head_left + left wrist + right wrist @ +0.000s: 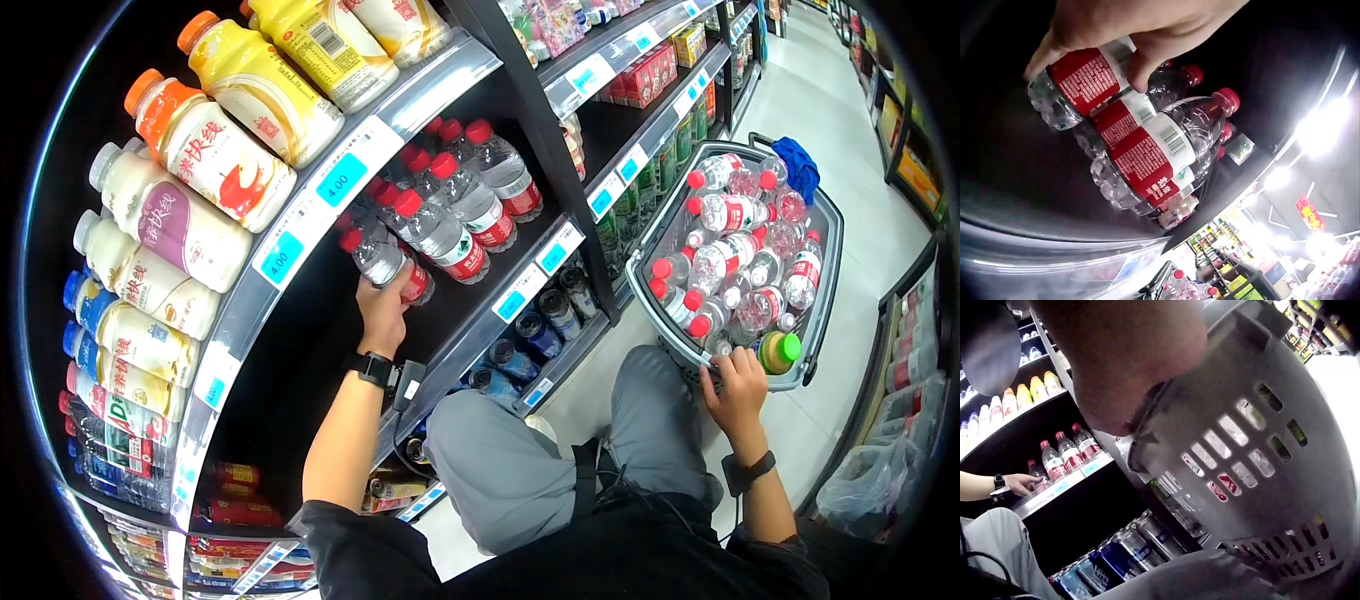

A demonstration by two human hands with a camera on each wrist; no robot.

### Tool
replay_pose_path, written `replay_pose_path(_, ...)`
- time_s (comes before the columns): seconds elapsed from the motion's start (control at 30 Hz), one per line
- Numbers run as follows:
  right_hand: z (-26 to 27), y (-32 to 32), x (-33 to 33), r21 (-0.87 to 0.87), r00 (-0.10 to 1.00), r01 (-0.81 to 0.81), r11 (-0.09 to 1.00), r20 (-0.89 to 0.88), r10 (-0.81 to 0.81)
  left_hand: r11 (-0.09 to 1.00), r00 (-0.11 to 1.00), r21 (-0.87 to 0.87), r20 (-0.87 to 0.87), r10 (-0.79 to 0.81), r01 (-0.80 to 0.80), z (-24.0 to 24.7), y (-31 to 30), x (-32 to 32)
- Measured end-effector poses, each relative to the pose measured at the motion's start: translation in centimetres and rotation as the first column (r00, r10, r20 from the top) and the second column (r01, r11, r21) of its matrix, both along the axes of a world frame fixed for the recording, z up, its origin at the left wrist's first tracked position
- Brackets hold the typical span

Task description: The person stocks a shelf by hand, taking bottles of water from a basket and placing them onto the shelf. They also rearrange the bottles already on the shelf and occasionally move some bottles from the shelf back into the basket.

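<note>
On the middle shelf, my left hand grips a clear water bottle with a red cap and red-and-white label. In the left wrist view, thumb and fingers straddle this bottle around its label. Right beside it stand several matching water bottles in rows. My right hand holds the near rim of a grey shopping basket, fingers curled over the edge. Inside lie many red-capped water bottles and one green-capped bottle. The right wrist view shows the basket's slotted side.
Above, a shelf edge with price tags carries a row of milk drink bottles. Drink cans fill the shelf below. A dark upright post divides the shelving. Blue cloth hangs at the basket's far corner. My knees sit close between shelf and basket.
</note>
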State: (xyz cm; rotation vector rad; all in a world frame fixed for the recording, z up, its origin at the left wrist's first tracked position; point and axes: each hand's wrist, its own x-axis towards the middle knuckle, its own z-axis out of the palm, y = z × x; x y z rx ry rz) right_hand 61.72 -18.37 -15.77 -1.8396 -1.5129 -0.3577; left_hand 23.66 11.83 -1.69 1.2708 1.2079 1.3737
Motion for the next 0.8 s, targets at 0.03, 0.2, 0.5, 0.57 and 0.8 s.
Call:
replay_pose_path(0.03,0.0,0.0,0.0,0.006,1.000,0.006,1.000,0.010,-0.006,0.999,0.999,-0.012,-0.006,-0.031,0.031,0.1,0.1,0.1)
replay_pose_path(0.2,-0.6,0.0,-0.1,0.003,0.997,0.038,0.999,0.064,-0.038,0.995,0.995,0.017,0.004,-0.102,0.101,0.0,0.6,0.0)
replay_pose_path(0.5,-1.2,-0.3,0.2,0.075,0.991,0.046,0.996,0.121,-0.054,0.942,0.913,0.313,-0.338,0.229,-0.120,0.1,-0.8,1.1)
replay_pose_path(0.57,-1.9,-0.5,0.6,0.032,0.988,0.060,0.998,0.138,-0.064,0.855,0.949,0.507,-0.205,0.241,-0.107,1.1,-5.2,4.0)
replay_pose_path(0.8,-1.3,-0.8,0.6,0.018,0.995,0.055,0.998,0.087,-0.057,0.577,0.528,0.341,-0.828,-0.191,0.743,3.8,-13.5,11.6)
